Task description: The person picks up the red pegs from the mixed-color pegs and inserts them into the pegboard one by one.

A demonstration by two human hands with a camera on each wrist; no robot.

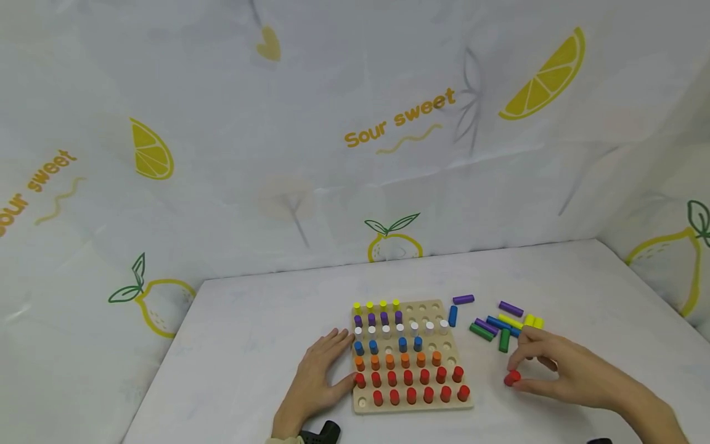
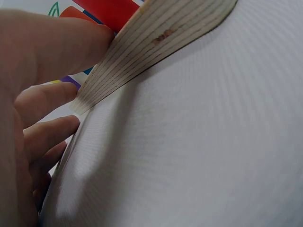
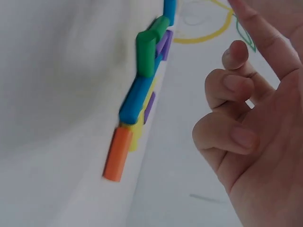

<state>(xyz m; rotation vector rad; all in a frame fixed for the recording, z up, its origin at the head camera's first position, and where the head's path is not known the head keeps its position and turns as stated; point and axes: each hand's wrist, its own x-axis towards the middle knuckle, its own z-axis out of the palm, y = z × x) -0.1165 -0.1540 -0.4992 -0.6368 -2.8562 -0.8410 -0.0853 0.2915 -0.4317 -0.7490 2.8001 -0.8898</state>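
Observation:
A wooden pegboard (image 1: 413, 407) carries rows of yellow, purple, white, blue, orange and red pegs. Its near left corner hole (image 1: 362, 402) has no peg in it. Along the left side of the board, my left hand (image 1: 317, 377) touches the edge with thumb and fingers extended. The left wrist view shows the thumb (image 2: 61, 47) against the layered wood edge (image 2: 142, 52). To the right of the board, my right hand (image 1: 571, 376) pinches a red peg (image 1: 512, 378) between thumb and index finger. That peg is outside the right wrist view.
Loose pegs lie beyond my right hand: green (image 1: 503, 340), purple (image 1: 511, 308), yellow (image 1: 529, 320) and blue ones. An orange peg (image 3: 117, 153) appears in the right wrist view. A blue peg (image 1: 453, 316) lies close to the board's right edge. A printed cloth (image 1: 310, 154) hangs behind.

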